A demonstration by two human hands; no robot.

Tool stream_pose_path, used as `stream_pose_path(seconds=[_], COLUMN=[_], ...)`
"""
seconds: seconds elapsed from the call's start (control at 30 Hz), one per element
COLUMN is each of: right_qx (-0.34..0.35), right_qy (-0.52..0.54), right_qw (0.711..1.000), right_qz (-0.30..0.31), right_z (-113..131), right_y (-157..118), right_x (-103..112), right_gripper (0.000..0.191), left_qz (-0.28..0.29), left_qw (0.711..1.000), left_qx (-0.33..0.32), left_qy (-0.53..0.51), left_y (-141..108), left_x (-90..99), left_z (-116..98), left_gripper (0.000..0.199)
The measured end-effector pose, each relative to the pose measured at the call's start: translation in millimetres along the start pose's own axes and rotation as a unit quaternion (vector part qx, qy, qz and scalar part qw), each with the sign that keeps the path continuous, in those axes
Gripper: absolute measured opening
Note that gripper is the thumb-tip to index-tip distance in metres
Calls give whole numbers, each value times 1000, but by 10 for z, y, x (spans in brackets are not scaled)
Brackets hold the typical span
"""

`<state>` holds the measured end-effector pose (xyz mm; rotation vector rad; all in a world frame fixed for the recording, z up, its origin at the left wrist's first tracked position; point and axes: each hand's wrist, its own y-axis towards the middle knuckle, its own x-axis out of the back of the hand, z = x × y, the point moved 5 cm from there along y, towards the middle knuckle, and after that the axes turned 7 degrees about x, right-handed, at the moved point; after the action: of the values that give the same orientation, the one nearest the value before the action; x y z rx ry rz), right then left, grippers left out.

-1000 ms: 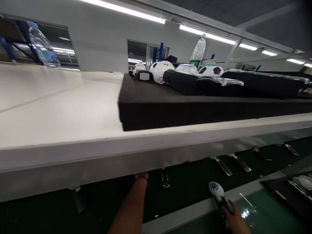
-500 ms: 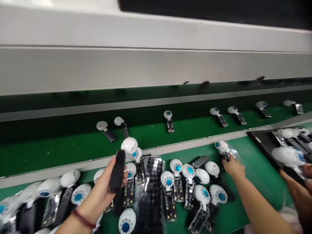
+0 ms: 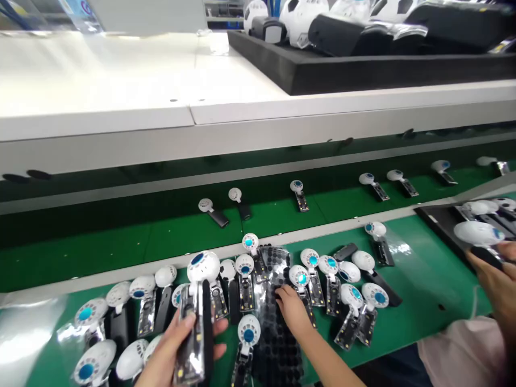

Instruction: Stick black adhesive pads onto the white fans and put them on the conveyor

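My left hand point(image 3: 177, 344) is wrapped round a handheld device point(image 3: 197, 312) with a round white head, a blue disc and a black handle whose open face shows clear film and a circuit board. Its head points up and away from me. My right hand point(image 3: 296, 312) is on the sheet of round black pads point(image 3: 278, 355), its fingertips pinched together at the sheet's upper part. Whatever is between those fingers is hidden. Similar devices lie close on both sides of the sheet, one device point(image 3: 249, 336) just left of it.
Several devices point(image 3: 92, 312) crowd the left of the green bench. Others point(image 3: 298, 194) lie spaced along the green belt behind the rail. At right, a co-worker's hands point(image 3: 497, 274) hold a device beside a black tray point(image 3: 435, 220). A white shelf point(image 3: 100, 118) overhangs, bearing another black tray point(image 3: 298, 75).
My right hand has let go of a device at the right and moved left to the pad sheet. The device in my left hand is turned, now showing its circuit side. The view has tilted up.
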<state>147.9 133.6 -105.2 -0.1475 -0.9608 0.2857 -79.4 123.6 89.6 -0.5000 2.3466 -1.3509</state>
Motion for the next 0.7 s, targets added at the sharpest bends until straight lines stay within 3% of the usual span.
stream_pose_path(seconds=[0.13, 0.23, 0.33, 0.4, 0.5, 0.6, 0.7], right_qx=[3, 3, 7, 8, -4, 4, 48], right_qy=[1, 15, 49, 84, 151, 232, 333], right_qw=[999, 999, 998, 996, 988, 972, 941], right_qz=[33, 42, 38, 22, -17, -21, 38], right_z=[-94, -79, 44, 215, 622, 1168, 1681], right_y=[129, 123, 75, 21, -126, -316, -437], right_x=[-2, 31, 167, 379, 897, 1468, 1831], right_gripper=[17, 17, 14, 12, 9, 10, 13], left_qz=[117, 176, 228, 250, 255, 211, 154], left_qw=[992, 983, 970, 964, 965, 977, 983], left_qx=[-12, -13, 12, 28, 14, 4, 9], left_qy=[-35, -50, -79, -84, -59, 20, 97], left_y=[-56, -11, 43, 71, 69, -12, -136], left_x=[-67, -99, -200, -285, -366, -348, -284], left_z=[164, 310, 436, 482, 463, 409, 357], left_gripper=[72, 98, 106, 100, 100, 88, 75])
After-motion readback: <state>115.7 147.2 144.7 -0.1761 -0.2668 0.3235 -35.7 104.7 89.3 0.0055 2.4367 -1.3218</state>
